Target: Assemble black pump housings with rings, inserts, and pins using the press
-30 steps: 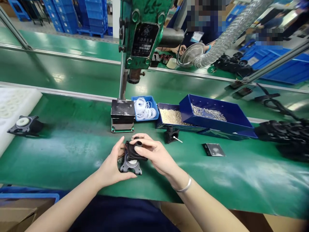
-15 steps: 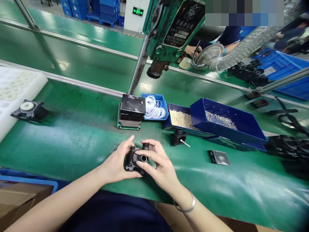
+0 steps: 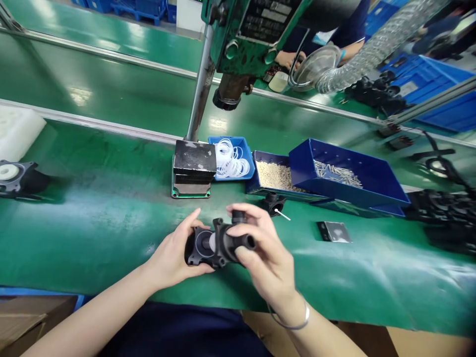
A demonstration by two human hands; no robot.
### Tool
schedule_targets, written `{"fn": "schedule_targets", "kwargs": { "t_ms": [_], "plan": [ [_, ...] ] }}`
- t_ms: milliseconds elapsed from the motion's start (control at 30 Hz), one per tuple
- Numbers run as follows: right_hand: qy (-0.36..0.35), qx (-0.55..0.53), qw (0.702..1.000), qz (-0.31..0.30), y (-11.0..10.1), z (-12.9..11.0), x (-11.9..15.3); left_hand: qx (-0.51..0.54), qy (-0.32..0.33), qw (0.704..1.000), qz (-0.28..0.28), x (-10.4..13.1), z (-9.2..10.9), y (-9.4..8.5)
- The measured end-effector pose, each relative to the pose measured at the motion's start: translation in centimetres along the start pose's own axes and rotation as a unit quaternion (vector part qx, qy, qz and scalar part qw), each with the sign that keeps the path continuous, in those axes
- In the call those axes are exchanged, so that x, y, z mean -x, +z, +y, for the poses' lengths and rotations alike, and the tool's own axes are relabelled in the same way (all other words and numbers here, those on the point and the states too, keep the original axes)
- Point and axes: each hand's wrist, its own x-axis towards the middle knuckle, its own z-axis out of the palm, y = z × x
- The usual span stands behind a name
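Note:
Both my hands hold a black plastic pump assembly (image 3: pixel 217 244) just above the green belt (image 3: pixel 111 218) in front of me. My left hand (image 3: pixel 174 253) grips the square flanged base half, whose round opening with a white part inside shows. My right hand (image 3: pixel 266 250) grips the cover half with its two tube ports, one pointing right and one up. The two halves are tilted on their side and pressed close together. A silver bracelet sits on my right wrist.
Behind my hands stand a dark metal block (image 3: pixel 193 168), a blue tray of white rings (image 3: pixel 230 157), a tray of pale pellets (image 3: pixel 273 174) and a blue bin of metal pins (image 3: pixel 345 178). A small black fitting (image 3: pixel 272 203), a dark plate (image 3: pixel 333 231), a green press (image 3: pixel 253 29), another black housing (image 3: pixel 17 177) and a co-worker's hand (image 3: pixel 288 58) are around.
The cover went from resting on the base on the belt to both halves lifted and turned on their side in my hands. My view shifted right and down.

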Motion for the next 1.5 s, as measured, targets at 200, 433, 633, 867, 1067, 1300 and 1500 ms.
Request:
{"fn": "schedule_targets", "kwargs": {
  "t_ms": [200,433,633,867,1067,1300,1500],
  "plan": [
    [0.069,-0.168,0.972,0.15,-1.0,0.2,-2.2,0.024,-0.011,1.0,-0.006,0.3,-0.4,0.0],
    [0.13,-0.28,0.928,0.208,0.0,3.9,-2.5,-0.086,0.068,0.993,-0.033,-0.3,1.2,-0.7],
    [0.122,-0.298,0.923,0.209,-0.5,4.5,-2.8,-0.206,0.132,0.969,-0.043,-2.9,3.4,-1.1],
    [0.114,-0.338,0.909,0.217,-1.1,4.8,-3.0,0.069,0.051,0.996,0.025,-3.9,1.7,-2.4],
    [0.128,-0.351,0.9,0.226,-1.0,4.9,-2.9,0.168,0.062,0.983,0.03,-3.9,1.1,-2.1],
    [0.134,-0.348,0.902,0.216,-0.7,5.2,-2.8,0.166,0.043,0.985,0.022,-3.7,0.8,-1.9],
    [0.14,-0.329,0.907,0.223,-0.5,5.5,-2.8,0.173,0.037,0.984,0.031,-3.8,1.2,-2.1]
  ]
}}
